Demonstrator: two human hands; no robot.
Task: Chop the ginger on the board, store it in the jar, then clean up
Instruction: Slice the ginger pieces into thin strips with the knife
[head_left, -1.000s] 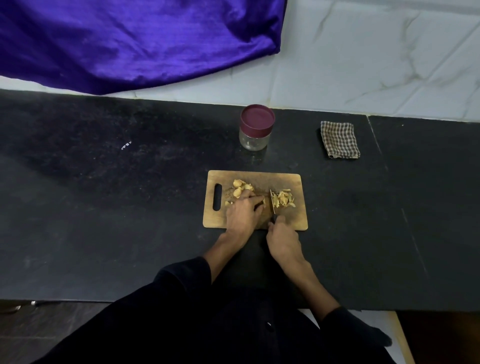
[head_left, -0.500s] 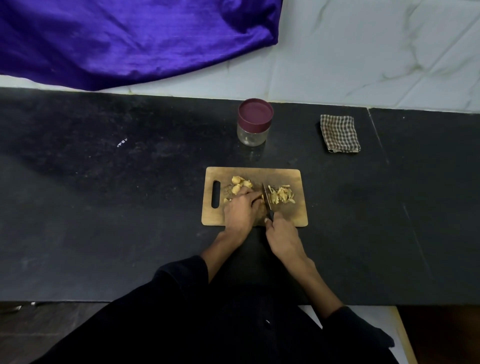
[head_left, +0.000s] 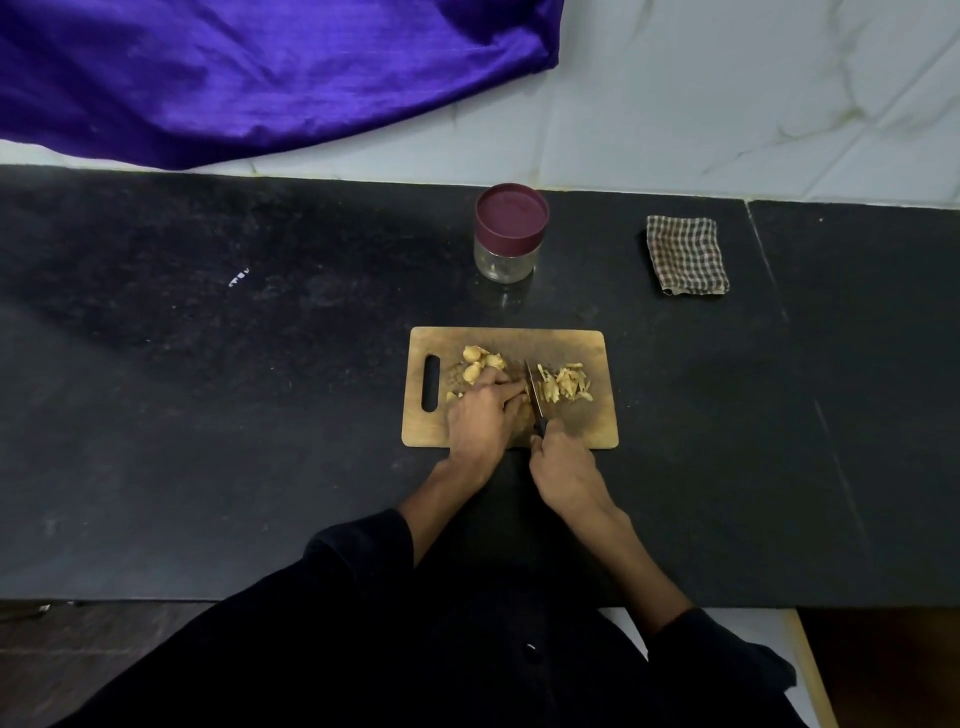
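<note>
The knife (head_left: 534, 396) has stepped leftward since a second ago, so slicing advances. Right hand (head_left: 563, 467) grips its handle; left hand (head_left: 480, 413) pins uncut ginger (head_left: 480, 364) on the chopping board (head_left: 592, 421), slivers (head_left: 563, 387) beside, lidded jar (head_left: 510, 234) behind.

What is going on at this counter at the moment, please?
A person is chopping ginger on a wooden board. The right hand grips a knife, while the left hand holds down a piece beside the blade. Cut strips lie right of the blade, whole chunks left. The jar behind stands lidded.
</note>
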